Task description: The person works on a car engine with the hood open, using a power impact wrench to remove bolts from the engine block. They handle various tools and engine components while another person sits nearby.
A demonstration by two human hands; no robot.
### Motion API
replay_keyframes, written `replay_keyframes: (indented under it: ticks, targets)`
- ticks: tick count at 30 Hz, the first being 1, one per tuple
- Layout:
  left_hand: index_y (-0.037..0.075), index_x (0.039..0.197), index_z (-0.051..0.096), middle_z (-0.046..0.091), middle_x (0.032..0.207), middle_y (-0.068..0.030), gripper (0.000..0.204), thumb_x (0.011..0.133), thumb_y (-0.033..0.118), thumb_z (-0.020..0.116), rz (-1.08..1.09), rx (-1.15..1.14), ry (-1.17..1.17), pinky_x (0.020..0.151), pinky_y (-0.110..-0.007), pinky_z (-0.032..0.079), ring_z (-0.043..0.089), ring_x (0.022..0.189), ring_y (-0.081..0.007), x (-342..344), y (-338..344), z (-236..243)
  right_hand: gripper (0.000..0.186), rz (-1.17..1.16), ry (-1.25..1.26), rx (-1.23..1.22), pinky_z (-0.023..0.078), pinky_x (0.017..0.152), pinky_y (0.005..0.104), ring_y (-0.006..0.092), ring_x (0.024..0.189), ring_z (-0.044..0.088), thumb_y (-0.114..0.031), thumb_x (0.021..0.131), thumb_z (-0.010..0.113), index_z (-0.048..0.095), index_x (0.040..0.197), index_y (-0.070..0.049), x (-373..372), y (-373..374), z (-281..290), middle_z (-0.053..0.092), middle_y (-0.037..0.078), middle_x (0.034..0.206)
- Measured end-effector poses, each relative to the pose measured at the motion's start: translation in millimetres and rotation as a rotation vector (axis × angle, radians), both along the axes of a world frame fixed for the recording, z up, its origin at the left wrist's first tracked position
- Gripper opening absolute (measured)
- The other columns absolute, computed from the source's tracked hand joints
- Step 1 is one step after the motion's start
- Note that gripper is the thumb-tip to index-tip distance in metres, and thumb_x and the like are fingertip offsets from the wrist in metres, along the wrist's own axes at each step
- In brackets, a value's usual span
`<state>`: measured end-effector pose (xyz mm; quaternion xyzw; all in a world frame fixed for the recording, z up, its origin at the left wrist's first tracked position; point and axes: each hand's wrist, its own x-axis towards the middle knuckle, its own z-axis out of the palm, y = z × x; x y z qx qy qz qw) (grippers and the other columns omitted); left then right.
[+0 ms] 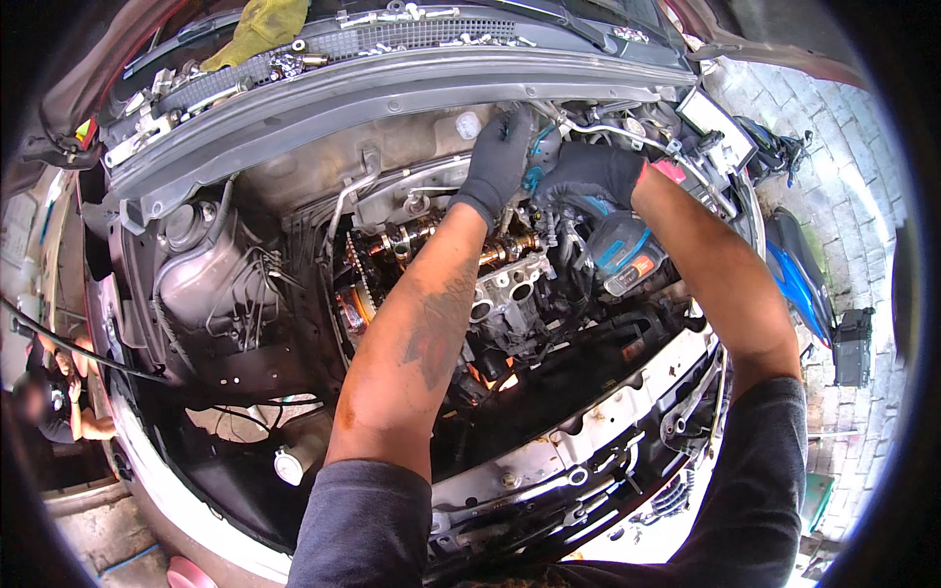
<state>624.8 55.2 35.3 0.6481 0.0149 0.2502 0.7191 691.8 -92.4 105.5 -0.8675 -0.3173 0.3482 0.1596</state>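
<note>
My right hand (593, 178), in a dark glove, is wrapped round the grip of a teal and black cordless power driver (625, 250). Its battery end points down toward me, and its head lies between my two hands. My left hand (498, 162), gloved too, is closed beside the driver's head at the back of the engine bay; what its fingers grip is hidden. Below and between my forearms sits the opened engine (510, 289), with bare camshafts (397, 242) and a timing chain (355, 263) showing at its left end.
Loose bolts, sockets (294, 64) and a yellow cloth or glove (260, 29) lie on the cowl. A ring spanner (576, 477) rests on the front crossmember (510, 480). Beyond the car's left side is another person (69, 392); a blue motorcycle (799, 279) stands to the right.
</note>
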Motion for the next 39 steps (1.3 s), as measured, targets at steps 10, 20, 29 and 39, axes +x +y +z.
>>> replay_keyframes:
  ticks: [10, 20, 29, 39]
  targets:
    - [-0.006, 0.116, 0.065, 0.071, 0.106, -0.0186, 0.056, 0.101, 0.047, 0.058, -0.054, -0.001, -0.028, 0.091, -0.036, 0.048, 0.063, 0.096, -0.0229, -5, 10, -2, 0.044, 0.297, -0.175, -0.121, 0.052, 0.083, 0.0385, 0.0277, 0.088, 0.068, -0.045, 0.083, 0.07, 0.075, 0.106, -0.008, -5, 4, 19, 0.074, 0.016, 0.098]
    - [-0.007, 0.121, 0.063, 0.071, 0.106, -0.0176, 0.06, 0.101, 0.05, 0.059, -0.205, 0.087, -0.004, 0.088, -0.033, 0.05, 0.063, 0.094, -0.0201, -37, 27, 5, 0.038, 0.44, -0.406, -0.064, 0.052, 0.09, 0.0406, 0.032, 0.102, 0.068, -0.037, 0.087, 0.066, 0.071, 0.116, -0.012, -15, -6, 22, 0.072, 0.016, 0.109]
    - [-0.004, 0.121, 0.062, 0.069, 0.101, -0.0174, 0.046, 0.103, 0.038, 0.056, -0.118, 0.305, -0.135, 0.088, -0.035, 0.048, 0.06, 0.091, -0.0208, -47, 43, -25, 0.038, 0.303, -0.252, 0.183, 0.049, 0.098, 0.0379, 0.0263, 0.105, 0.066, -0.03, 0.093, 0.066, 0.069, 0.122, -0.006, -22, -14, 38, 0.072, 0.014, 0.116]
    - [-0.002, 0.126, 0.064, 0.069, 0.115, -0.0125, 0.048, 0.105, 0.04, 0.054, -0.243, 0.391, 0.17, 0.096, -0.034, 0.048, 0.061, 0.103, -0.0191, -83, 79, -12, 0.042, 0.019, -0.104, 0.353, 0.05, 0.1, 0.0369, 0.0218, 0.11, 0.065, -0.025, 0.088, 0.073, 0.067, 0.127, -0.011, -67, -33, 56, 0.07, 0.011, 0.123]
